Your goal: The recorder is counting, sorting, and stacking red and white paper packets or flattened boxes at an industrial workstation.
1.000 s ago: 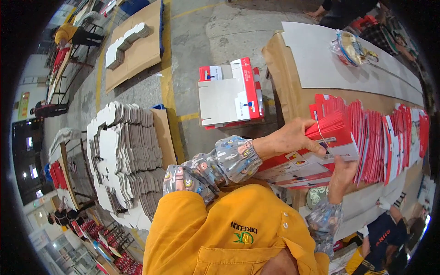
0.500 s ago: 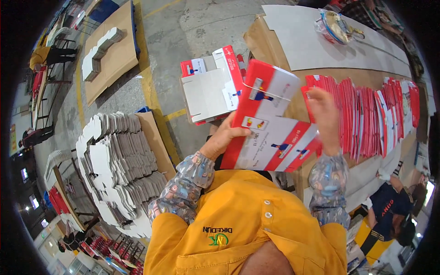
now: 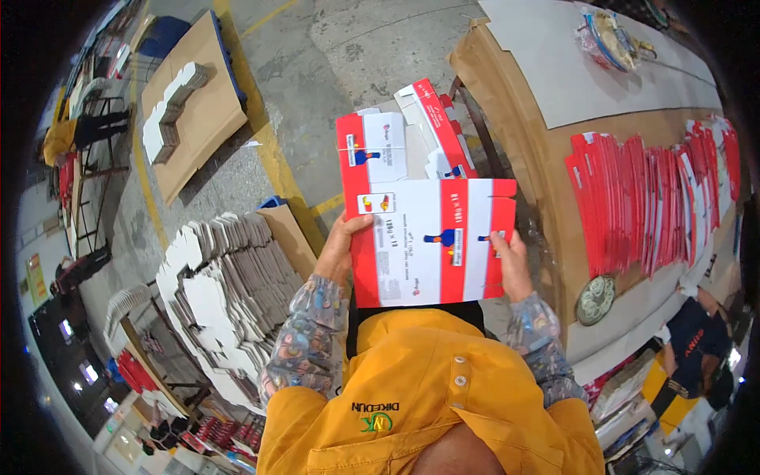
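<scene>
At the centre of the frame, gripped by side edges between left hand (image 3: 336, 245) and right hand (image 3: 513, 265), both thumbs on smooth printed face, flat red-and-white carton (image 3: 408, 245), thin band across upper flap; at right, packed upright on brown-covered tabletop (image 3: 542, 158), row of red folded cartons (image 3: 633, 202); at upper right, crinkled clear plastic bag (image 3: 608, 39), contents unclear; at left, ragged, notched whitish card stacks (image 3: 237, 293).

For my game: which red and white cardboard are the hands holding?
The flat cardboard in the left hand and right hand; the row on the table and pile beyond aren't held.
</scene>
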The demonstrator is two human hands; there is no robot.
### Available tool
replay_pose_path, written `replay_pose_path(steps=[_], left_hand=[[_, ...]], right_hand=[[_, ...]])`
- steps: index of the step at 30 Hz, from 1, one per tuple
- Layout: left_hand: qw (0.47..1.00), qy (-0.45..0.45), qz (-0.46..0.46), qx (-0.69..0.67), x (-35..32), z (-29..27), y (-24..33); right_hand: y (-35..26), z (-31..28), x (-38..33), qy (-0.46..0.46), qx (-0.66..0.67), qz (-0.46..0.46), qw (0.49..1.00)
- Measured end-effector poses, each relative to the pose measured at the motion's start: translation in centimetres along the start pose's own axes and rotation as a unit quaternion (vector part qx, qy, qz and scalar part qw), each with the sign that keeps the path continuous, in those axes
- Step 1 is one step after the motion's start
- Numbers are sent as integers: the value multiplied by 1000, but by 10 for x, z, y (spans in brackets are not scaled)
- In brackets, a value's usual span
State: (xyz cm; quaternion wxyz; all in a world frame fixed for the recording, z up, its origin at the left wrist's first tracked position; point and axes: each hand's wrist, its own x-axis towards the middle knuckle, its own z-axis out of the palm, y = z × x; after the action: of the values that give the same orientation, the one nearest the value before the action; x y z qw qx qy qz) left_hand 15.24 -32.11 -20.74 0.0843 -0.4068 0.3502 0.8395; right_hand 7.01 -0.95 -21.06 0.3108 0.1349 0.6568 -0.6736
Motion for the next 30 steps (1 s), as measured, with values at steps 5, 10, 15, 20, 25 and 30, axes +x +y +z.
replay_pose_path(steps=[5, 10, 15, 20, 25, 30], left_hand=[[985, 14, 24, 168, 53, -16, 63], [929, -72, -4, 363, 148, 5, 138], [839, -94, -40, 534, 237, 36, 151], [774, -104, -64, 622, 277, 41, 135], [734, -64, -77, 672, 291, 29, 122], [742, -86, -85, 660, 307, 10, 120]], right_hand=[[54, 61, 10, 35, 108, 30, 993], [90, 102, 41, -17, 187, 54, 981], [113, 138, 66, 1, 231, 107, 967], [138, 156, 82, 41, 255, 120, 959], [150, 162, 86, 46, 267, 139, 952], [163, 168, 91, 63, 265, 140, 952]])
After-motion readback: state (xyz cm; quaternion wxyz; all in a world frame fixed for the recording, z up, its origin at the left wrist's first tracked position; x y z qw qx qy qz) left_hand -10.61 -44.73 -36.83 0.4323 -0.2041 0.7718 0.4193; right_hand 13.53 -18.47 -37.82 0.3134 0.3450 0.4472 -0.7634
